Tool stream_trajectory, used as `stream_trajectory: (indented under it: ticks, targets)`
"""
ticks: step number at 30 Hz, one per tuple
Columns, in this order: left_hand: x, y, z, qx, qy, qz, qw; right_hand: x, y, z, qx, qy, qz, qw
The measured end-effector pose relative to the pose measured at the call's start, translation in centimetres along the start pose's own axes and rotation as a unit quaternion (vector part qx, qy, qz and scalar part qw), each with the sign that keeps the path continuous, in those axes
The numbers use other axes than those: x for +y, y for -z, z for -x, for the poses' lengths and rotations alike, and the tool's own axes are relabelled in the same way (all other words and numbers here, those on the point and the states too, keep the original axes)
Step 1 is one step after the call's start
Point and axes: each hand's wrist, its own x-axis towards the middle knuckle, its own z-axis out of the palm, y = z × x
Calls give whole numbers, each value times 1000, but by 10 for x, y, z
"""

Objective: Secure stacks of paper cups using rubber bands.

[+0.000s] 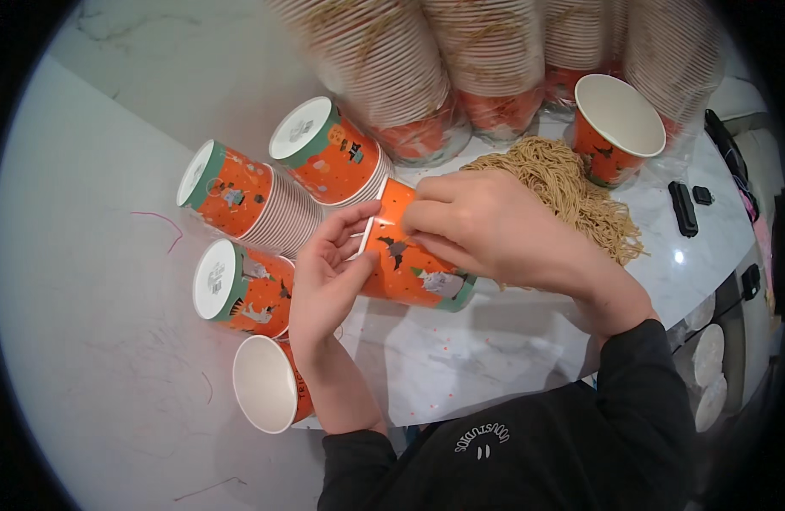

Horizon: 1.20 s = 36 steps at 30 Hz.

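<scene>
Head view, clock dirs taken from the held cup: orange cup [398, 271] w/ green base band & bat print is up in front of the wearer, over the counter [426, 366], on its side, rim approx 9, base approx 4. L hand [326, 277] has it by the rim end, thumb on the near wall, fingers spread behind the rim. R hand [486, 223] is bent narrow, fingertips bunched at the upper wall by the bat; can't tell if anything's pinched there.

Around it: tan cord bundle [601, 223] at 2–3, just past R hand, which hides part of it. Upright open cup [621, 115] at 2, just beyond the cord. Plastic-wrapped cup stacks [490, 64] block the far side, 12 to 2. Upside-down nested stacks [230, 192] at 10, close to L hand; the nearest almost meets its fingertips. Upside-down cup [260, 294] btwn 8 & 9, w/ a 2nd open cup [264, 383] at 7–8; L forearm cuts in front of both, partly hiding them. Small black device [684, 209] at approx 3, well apart, w/ smaller black piece [703, 196] next to it. Dark sleeves [644, 366] fill the near side, approx 4 & 7.
</scene>
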Motion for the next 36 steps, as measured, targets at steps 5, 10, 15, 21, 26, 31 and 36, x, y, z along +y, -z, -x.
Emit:
stream_trajectory:
  ticks: [5,10,15,21,26,31,36]
  targets:
    - [-1,5,-2,-23,5,61,998,4,-10,-3,-2,-10,-37,999]
    - [-5,8,-6,-25,14,72,997,8,-15,-5,54,-33,-55,996]
    - [-5,2,-8,-37,36,100,994,11,-19,-6,48,-39,-70,996]
    - [-9,3,-12,-37,61,98,993,18,-23,-6,51,-36,-71,996]
    - [-12,5,-12,-32,60,113,991,18,-20,-7,44,-40,-78,995]
    - [-12,6,-13,-38,65,114,991,19,-20,-7,47,-37,-87,994]
    - [-12,6,-13,-34,67,103,992,21,-20,-6,47,-22,-78,996]
